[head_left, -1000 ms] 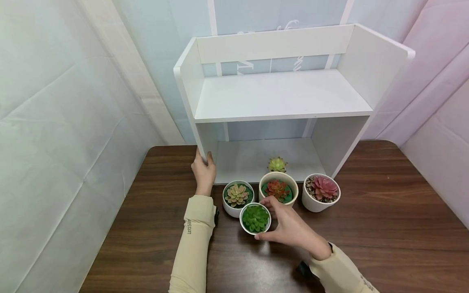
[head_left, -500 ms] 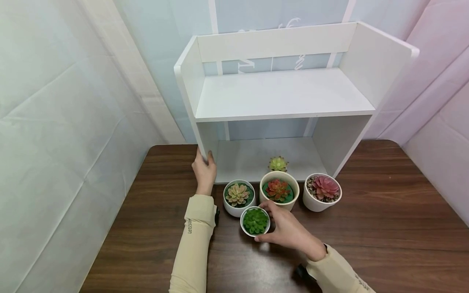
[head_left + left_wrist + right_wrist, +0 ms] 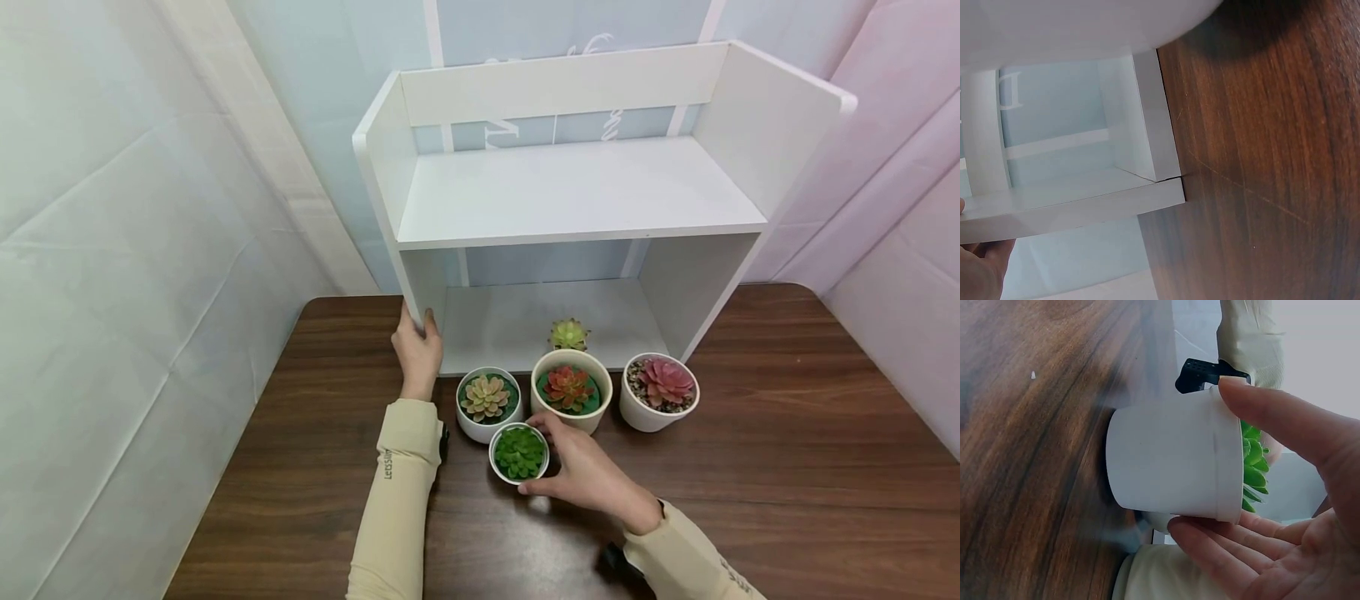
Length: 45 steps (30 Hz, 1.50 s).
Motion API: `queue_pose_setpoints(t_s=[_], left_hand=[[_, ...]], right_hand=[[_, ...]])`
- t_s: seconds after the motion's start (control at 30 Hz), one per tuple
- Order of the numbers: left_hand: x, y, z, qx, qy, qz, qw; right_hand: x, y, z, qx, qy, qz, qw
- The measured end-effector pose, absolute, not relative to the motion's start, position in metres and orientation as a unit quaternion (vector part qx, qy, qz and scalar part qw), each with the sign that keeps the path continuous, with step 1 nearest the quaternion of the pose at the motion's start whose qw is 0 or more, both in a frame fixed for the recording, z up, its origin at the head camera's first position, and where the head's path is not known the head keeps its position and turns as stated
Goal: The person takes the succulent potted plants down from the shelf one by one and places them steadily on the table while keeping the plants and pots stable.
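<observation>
My left hand (image 3: pixel 418 354) grips the front edge of the left side panel of a white two-tier shelf (image 3: pixel 577 187); the left wrist view shows fingers on both sides of that panel (image 3: pixel 1079 209). My right hand (image 3: pixel 588 471) holds a small white pot with a bright green succulent (image 3: pixel 519 454), thumb and fingers on opposite sides of its rim. In the right wrist view this white pot (image 3: pixel 1166 456) has its base at or very near the wooden table. Close behind it stand a pot with a pale yellow-pink succulent (image 3: pixel 486 400) and a cream pot with a red succulent (image 3: pixel 568 392).
To the right is a white pot with a pink succulent (image 3: pixel 662 392) over gravel. A light green succulent (image 3: pixel 568 335) shows behind the cream pot, its base hidden. All stand along the shelf's front on the dark wooden table (image 3: pixel 787 433). White sheeting (image 3: pixel 135 275) hangs at the left.
The green succulent's pot has come down slightly and shifted a little toward the viewer and left, with my right hand on it. My left hand has stayed on the shelf panel.
</observation>
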<state>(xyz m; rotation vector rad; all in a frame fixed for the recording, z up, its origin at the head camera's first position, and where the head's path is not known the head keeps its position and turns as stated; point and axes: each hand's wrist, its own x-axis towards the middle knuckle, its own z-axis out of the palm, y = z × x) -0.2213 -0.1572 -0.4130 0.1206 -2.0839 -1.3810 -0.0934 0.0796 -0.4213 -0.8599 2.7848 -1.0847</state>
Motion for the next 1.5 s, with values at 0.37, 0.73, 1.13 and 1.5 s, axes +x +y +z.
queue_pose_setpoints(t_s=[0.37,0.73,1.13,1.5], left_hand=[[-0.220,-0.156,-0.411,0.053,-0.793,-0.520,0.312],[-0.220,-0.156,-0.412,0.055,-0.794,-0.518,0.314],[-0.220,-0.156,-0.412,0.054,-0.792,-0.517,0.319],[-0.221,-0.157,-0.414,0.050,-0.793,-0.517,0.318]], right_hand=[[-0.092,0.082,-0.419,-0.286,0.900,-0.327,0.031],[-0.088,0.086,-0.413,-0.301,0.902,-0.308,0.034],[-0.088,0.102,-0.382,-0.331,0.906,-0.261,0.038],[-0.106,0.125,-0.362,-0.324,0.883,-0.340,0.000]])
